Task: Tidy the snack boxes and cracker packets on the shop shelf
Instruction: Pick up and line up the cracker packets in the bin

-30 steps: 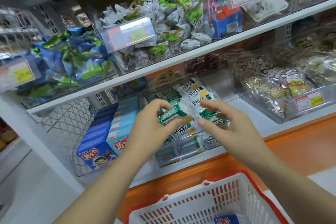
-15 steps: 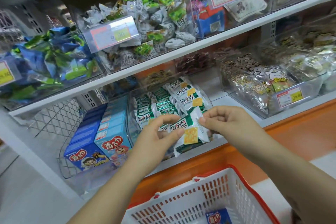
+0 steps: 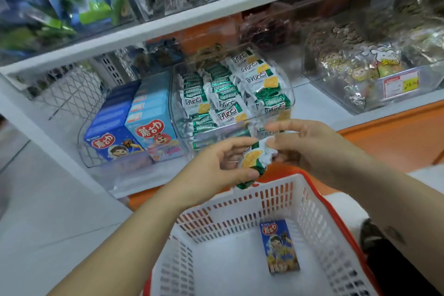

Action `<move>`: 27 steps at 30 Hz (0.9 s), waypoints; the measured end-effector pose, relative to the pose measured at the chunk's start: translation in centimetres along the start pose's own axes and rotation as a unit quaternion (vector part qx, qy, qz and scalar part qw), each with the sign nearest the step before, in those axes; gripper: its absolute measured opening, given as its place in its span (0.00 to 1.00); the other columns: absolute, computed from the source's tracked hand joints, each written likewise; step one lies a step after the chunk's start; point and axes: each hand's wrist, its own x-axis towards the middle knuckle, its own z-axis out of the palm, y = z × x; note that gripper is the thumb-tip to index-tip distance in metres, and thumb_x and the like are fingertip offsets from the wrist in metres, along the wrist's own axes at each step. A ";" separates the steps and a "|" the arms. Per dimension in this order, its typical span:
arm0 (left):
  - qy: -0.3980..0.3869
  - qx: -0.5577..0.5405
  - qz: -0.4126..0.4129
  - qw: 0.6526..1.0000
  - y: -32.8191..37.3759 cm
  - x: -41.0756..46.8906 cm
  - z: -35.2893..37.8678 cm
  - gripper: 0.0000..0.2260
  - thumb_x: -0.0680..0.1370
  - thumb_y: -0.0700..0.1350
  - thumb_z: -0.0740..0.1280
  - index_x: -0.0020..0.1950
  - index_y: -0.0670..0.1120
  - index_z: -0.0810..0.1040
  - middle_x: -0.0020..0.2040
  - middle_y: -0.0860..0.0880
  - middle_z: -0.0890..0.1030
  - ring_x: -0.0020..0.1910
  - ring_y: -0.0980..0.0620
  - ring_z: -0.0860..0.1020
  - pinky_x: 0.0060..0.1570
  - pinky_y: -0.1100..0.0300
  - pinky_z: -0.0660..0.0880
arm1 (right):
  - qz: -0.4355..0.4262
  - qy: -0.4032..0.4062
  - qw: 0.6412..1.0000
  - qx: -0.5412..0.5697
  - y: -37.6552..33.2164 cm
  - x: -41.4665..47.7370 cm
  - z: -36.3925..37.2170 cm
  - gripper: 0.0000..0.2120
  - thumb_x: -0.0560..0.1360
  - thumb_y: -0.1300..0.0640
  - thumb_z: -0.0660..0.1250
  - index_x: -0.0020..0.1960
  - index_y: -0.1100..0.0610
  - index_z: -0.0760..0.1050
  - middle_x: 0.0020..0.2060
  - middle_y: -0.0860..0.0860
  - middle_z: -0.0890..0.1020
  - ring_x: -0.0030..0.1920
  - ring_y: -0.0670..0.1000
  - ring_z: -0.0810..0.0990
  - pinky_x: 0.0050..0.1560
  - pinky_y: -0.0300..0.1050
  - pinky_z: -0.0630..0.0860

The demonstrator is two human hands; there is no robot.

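Observation:
A green and white cracker packet (image 3: 255, 160) hangs in front of the shelf, above the far rim of the basket. My left hand (image 3: 219, 167) grips its lower left side. My right hand (image 3: 305, 145) pinches its upper right corner. Behind them, a clear bin (image 3: 287, 94) on the lower shelf holds several more of the same packets (image 3: 224, 100). Left of the bin, dark blue snack boxes (image 3: 110, 137) and light blue snack boxes (image 3: 151, 127) stand in rows in a wire rack.
A white basket with a red rim (image 3: 240, 202) sits below my hands, with one small dark blue snack box (image 3: 280, 246) lying in it. Another clear bin (image 3: 398, 86) of bagged snacks is at the right. The upper shelf edge (image 3: 192, 21) carries more bins.
Both hands have drawn the cracker packet out of the bin and down toward the basket. The view has tilted downward, showing more of the basket.

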 end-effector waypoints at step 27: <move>-0.041 0.415 -0.296 0.859 -34.8 -6.3 11.9 0.13 0.79 0.54 0.60 0.60 0.49 0.71 0.58 0.50 0.75 0.55 0.47 0.76 0.55 0.54 0.67 | 0.266 -0.187 0.753 -0.573 34.6 1.8 -0.9 0.26 0.80 0.53 0.58 0.76 0.52 0.55 0.77 0.49 0.52 0.75 0.55 0.55 0.72 0.47 0.58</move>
